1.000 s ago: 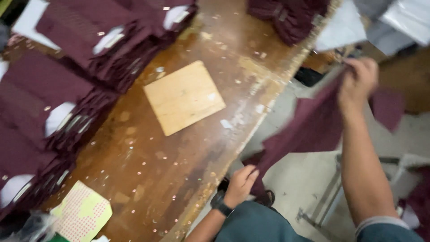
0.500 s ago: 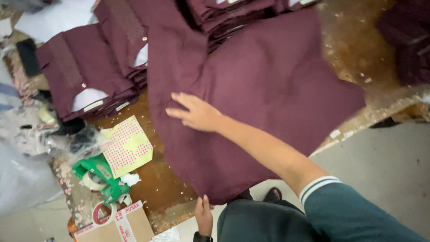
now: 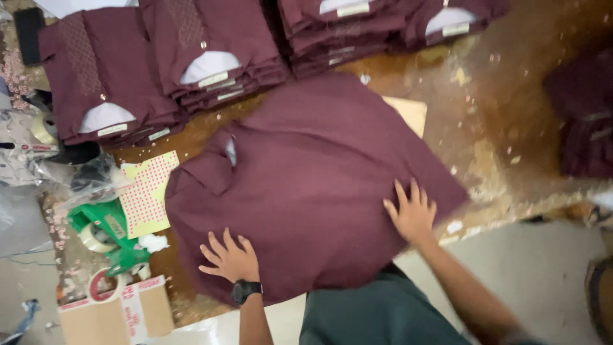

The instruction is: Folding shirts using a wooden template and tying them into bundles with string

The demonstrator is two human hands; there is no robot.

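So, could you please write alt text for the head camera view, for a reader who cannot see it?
Both hands, left hand and right hand, press flat on a maroon cloth garment spread over a worn brown wooden table. Stacks of folded maroon shirts lie behind it, with a yellow sheet of red dot stickers to the left.

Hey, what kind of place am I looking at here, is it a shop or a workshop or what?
Most likely a garment packing or finishing workshop. Stacks of folded maroon shirts line a worn wooden table, both hands press flat on a spread maroon shirt, and a green tape dispenser and a sticker sheet lie nearby.
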